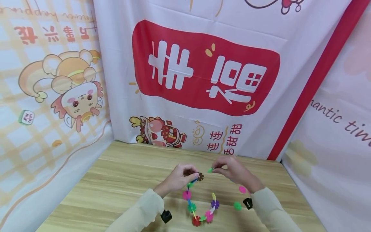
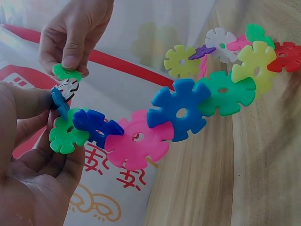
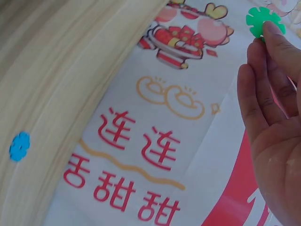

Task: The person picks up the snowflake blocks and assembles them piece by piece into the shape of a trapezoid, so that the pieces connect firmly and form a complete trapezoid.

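My left hand (image 1: 180, 179) grips the upper end of a chain of interlocked plastic snowflake discs (image 1: 192, 207). A brown disc (image 1: 200, 177) sticks out past its fingertips, and a blue disc (image 2: 60, 102) sits at the thumb. From there the chain curves down in a U of pink, green, red, white, purple and yellow pieces. To the right, my right hand (image 1: 234, 170) pinches a loose green snowflake disc (image 3: 264, 22) between thumb and fingers. In the head view this disc is a little apart from the brown one; whether they touch cannot be told from the left wrist view.
On the wooden table (image 1: 116, 180), a pink disc (image 1: 242, 189) and a green disc (image 1: 237, 206) lie near the right forearm. The right wrist view also shows a blue disc (image 3: 19, 146) on the tabletop. Printed cloth (image 1: 203, 129) hangs along the table's back and sides.
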Available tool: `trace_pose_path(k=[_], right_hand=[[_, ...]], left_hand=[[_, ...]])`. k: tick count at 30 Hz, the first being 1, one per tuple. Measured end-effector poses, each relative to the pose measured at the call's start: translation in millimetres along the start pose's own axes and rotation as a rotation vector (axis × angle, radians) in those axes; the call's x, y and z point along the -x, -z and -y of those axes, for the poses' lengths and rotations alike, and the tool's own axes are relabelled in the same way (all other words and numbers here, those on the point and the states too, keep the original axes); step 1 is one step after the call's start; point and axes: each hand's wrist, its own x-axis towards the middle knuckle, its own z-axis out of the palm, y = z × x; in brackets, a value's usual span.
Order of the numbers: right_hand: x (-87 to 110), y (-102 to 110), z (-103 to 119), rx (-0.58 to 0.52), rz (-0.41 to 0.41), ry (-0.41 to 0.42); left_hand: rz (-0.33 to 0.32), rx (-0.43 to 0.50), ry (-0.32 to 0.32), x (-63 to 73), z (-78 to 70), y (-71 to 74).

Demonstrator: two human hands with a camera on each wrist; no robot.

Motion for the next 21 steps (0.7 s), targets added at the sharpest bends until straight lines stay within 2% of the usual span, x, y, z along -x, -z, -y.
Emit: trace_pose_path(k=[7,14,18,21], right_hand=[[-0.7,-17,3,-0.045,-0.074,0.120],[-3.9,-23,5,-0.029,-0.121,0.201],[-5.6,-27,7,0.024,-0.190,0.287],[-6.9,-32,8,0.074,-0.265,0.365]], left_hand=[[0.011,0.018,0.008,-0.6,5.4,-2.3],[0.008,0.029,0.020,0.1,4.3,-3.3],[-0.022,0.043,0.025,1.3,0.7,-5.9],[-0.075,0.039,0.028,2.0,-3.2,-8.5]])
